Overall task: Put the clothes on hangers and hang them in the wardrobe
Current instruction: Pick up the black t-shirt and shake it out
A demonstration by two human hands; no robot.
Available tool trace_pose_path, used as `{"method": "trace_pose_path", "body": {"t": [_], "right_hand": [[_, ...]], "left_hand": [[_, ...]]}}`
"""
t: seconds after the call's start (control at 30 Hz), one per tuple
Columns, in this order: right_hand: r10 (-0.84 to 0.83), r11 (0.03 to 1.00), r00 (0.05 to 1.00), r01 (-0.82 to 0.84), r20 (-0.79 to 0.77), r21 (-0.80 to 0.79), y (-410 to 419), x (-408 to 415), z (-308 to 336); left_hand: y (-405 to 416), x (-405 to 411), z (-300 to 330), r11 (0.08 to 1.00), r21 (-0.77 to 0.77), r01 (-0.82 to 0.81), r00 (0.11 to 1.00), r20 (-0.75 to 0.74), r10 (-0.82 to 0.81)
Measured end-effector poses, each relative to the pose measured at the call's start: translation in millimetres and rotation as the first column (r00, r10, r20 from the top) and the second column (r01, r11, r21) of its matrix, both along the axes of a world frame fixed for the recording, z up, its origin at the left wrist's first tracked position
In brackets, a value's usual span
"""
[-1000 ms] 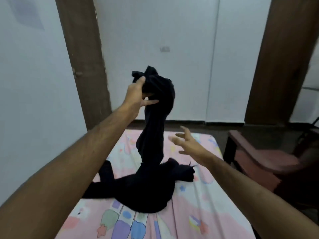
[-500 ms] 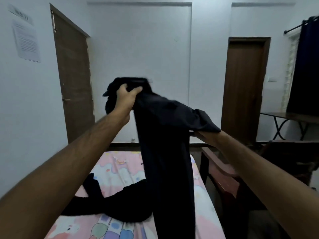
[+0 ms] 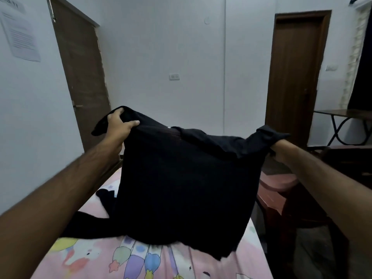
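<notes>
Both hands are raised in front of the person, spread wide, with a black garment [image 3: 187, 184] stretched between them. The left hand [image 3: 118, 125] grips the garment's upper left corner, thumb on the near side and fingers curled over the top edge. The right hand [image 3: 278, 150] is mostly buried in bunched cloth at the upper right corner; only its heel and wrist show, but the fabric wraps round it and hangs taut from it, so it holds that corner.

On the far left wall hangs a printed paper notice [image 3: 21, 35], then a brown door [image 3: 80, 77]. Below, the garment hangs as a broad dark sheet above the bed [image 3: 84, 256], whose pink cover carries cartoon prints. A second dark garment [image 3: 90, 222] lies crumpled on the bed, partly hidden behind the held one. A wall socket [image 3: 174, 76] sits on the white wall behind. Further right stand a reddish-brown chair [image 3: 275, 188], another brown door [image 3: 296, 77], and a dark bench [image 3: 346, 113] with curved metal legs.
</notes>
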State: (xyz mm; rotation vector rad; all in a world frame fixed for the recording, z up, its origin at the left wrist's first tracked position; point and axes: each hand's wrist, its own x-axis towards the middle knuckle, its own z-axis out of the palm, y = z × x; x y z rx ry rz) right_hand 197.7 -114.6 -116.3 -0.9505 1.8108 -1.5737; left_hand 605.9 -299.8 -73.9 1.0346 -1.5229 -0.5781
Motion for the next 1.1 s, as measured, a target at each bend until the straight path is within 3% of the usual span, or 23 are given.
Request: {"method": "trace_pose_path", "body": {"t": [0.07, 0.13, 0.23, 0.37, 0.43, 0.53, 0.73, 0.8, 0.87, 0.93, 1.0, 1.03, 1.07, 1.1], "right_hand": [[0.025, 0.991, 0.994, -0.039, 0.105, 0.128, 4, 1, -8], [0.072, 0.982, 0.962, -0.114, 0.264, 0.150, 4, -11, -23], [0.039, 0.997, 0.903, -0.065, 0.427, 0.047, 7, -24, -31], [0.051, 0.989, 0.876, 0.024, 0.479, -0.149, 4, -26, -56], [0.015, 0.967, 0.879, 0.108, 0.477, -0.229, 1, -31, -69], [0.064, 0.963, 0.844, 0.088, 0.533, -0.256, -1, -27, -59], [0.187, 0.958, 0.887, -0.069, 0.422, -0.280, -3, -8, -9], [0.321, 0.923, 0.863, -0.192, 0.391, -0.335, 6, -1, 2], [0.475, 0.845, 0.813, -0.314, 0.337, -0.434, 20, 4, 12], [0.644, 0.708, 0.716, -0.425, 0.270, -0.564, 30, -1, 23], [0.829, 0.506, 0.512, -0.519, 0.223, -0.688, 33, -6, 31], [0.829, 0.496, 0.511, -0.485, 0.226, -0.720, 33, -7, 35], [0.774, 0.539, 0.586, -0.415, 0.238, -0.733, 30, -9, 41], [0.641, 0.664, 0.720, -0.346, 0.266, -0.663, 29, -10, 50]], "left_hand": [[-4, -3, -8, 0.999, 0.031, 0.019, 1.000, 0.003, -0.019], [-3, -8, -12, 0.992, 0.088, 0.096, 0.993, -0.075, -0.090], [-2, -12, -18, 0.970, 0.145, 0.197, 0.974, -0.137, -0.178], [-1, -12, -50, 0.977, 0.173, 0.124, 0.990, -0.093, -0.109], [1, -8, -65, 0.993, 0.098, 0.067, 0.996, -0.063, -0.061], [-4, -5, -68, 0.996, -0.086, 0.036, 0.999, 0.008, -0.035], [14, -20, -59, 0.989, -0.142, 0.037, 0.996, -0.078, -0.048], [26, -14, -46, 0.985, -0.117, 0.126, 0.955, -0.254, -0.152], [42, -11, -26, 0.952, -0.113, 0.284, 0.831, -0.465, -0.304], [58, -7, 2, 0.929, -0.115, 0.353, 0.751, -0.557, -0.354], [70, 0, 30, 0.920, -0.076, 0.384, 0.741, -0.569, -0.357], [72, 4, 39, 0.914, -0.045, 0.402, 0.747, -0.562, -0.357], [72, 7, 47, 0.910, -0.018, 0.414, 0.757, -0.549, -0.355], [71, 9, 49, 0.912, 0.000, 0.409, 0.770, -0.536, -0.346]]}}
